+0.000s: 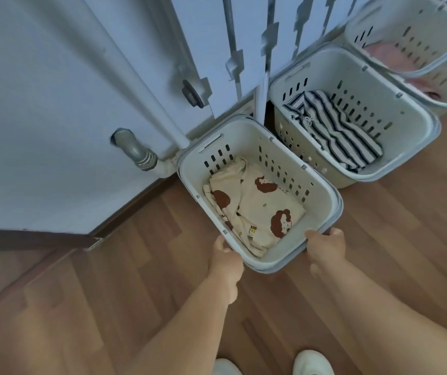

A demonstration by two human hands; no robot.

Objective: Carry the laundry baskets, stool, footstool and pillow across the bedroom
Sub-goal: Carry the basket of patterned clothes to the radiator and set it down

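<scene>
Nearest us, our left hand (223, 259) and right hand (323, 246) have their fingers closed on the near rim of the first laundry basket (322, 185), which sits by the wall pipe (135, 152) with a cream printed garment (254, 207) inside. We judge this the basket-carrying step; whether the basket rests on the wooden floor (108, 280) we cannot tell. Beyond stand a second basket (406, 123) holding striped cloth (336, 128) and a third basket (419, 31) with pink cloth (387, 55): three baskets counted, with no stool, footstool or pillow in view.
</scene>
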